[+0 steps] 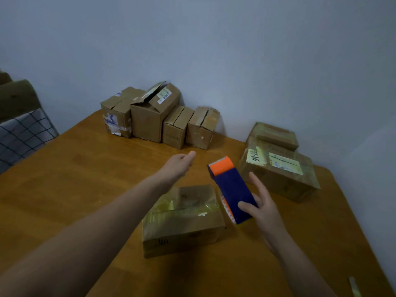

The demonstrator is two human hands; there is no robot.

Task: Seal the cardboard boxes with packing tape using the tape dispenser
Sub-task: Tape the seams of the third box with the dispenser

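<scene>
A flat cardboard box (184, 219) with glossy tape across its top lies on the wooden table (75, 189) in front of me. My right hand (263, 209) holds the blue and orange tape dispenser (231, 187) just right of that box, thumb across its blue body and fingers behind it. My left hand (180, 166) reaches out over the table beyond the box, fingers loose and holding nothing, toward a row of several small boxes (160, 118) against the wall. One of those has a raised flap (150, 91).
Two taped boxes are stacked at the right, a large one (278, 174) with labels and a smaller one (274, 135) on top. A chair with a checked cushion (21, 133) stands at the left. A strip of tape (354, 286) lies near the table's right front corner.
</scene>
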